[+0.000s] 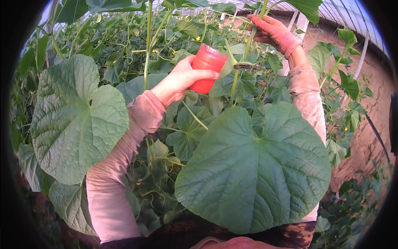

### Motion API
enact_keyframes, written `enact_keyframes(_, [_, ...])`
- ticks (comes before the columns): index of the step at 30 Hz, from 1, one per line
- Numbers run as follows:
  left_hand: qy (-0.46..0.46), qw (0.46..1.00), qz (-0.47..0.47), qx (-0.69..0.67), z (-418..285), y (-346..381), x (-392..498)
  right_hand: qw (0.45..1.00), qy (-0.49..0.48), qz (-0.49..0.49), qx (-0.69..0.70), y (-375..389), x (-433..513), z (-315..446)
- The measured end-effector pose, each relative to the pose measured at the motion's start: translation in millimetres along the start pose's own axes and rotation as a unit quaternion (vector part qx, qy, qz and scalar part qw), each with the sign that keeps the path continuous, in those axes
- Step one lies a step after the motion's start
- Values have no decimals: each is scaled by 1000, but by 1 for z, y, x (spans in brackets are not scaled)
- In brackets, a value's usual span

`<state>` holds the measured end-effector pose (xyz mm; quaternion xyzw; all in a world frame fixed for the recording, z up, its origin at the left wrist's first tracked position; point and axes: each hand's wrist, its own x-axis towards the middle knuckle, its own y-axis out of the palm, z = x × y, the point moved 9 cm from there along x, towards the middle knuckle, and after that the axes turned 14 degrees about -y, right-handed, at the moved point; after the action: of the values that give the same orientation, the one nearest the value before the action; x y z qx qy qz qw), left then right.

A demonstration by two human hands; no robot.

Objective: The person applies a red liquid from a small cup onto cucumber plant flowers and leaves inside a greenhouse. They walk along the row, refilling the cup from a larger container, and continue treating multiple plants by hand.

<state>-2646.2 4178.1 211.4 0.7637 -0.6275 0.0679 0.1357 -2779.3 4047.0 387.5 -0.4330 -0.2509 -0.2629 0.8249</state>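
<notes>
My left hand (183, 76) is bare and wraps around a plastic bottle or jar (207, 70) holding red liquid. The container leans, its clear open-looking rim up. At the upper right, my right hand (272, 32) wears a pinkish-red glove that leaves some fingertips bare. Its fingers close around a green vine stem (263, 7), part of which they cover. Lower on that same plant, a small dark clip (242, 66) sits at the stem. A broad cucumber-like leaf (255, 174) spreads before my chest and hides part of my right sleeve.
Another large leaf (77, 118) hangs left of my left forearm. A second upright stem (147, 46) rises left of the container. Dense vines with small yellow flowers (198, 38) fill the background. On the right are an earthen wall (357, 130) and a slanted pole (362, 56) beneath a curved greenhouse roof.
</notes>
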Motion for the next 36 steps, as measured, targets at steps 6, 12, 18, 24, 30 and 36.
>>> enact_keyframes(6, [11,1000,-3,-1,-24,-8,37,999,-2,-48,-2,6,4,-8])
enact_keyframes(12, [31,999,6,-5,-28,-13,65,994,-1,-79,-76,10,14,-6])
enact_keyframes(18, [41,999,-2,-17,-25,-23,81,997,26,-37,-60,20,12,-5])
enact_keyframes(24, [40,999,6,-13,-19,-30,94,997,-6,-17,-72,14,8,0])
enact_keyframes(30, [49,997,51,14,-19,-17,94,997,-15,-12,-81,9,4,-1])
enact_keyframes(36, [46,996,72,2,-27,-11,80,996,-9,-1,-84,15,3,6])
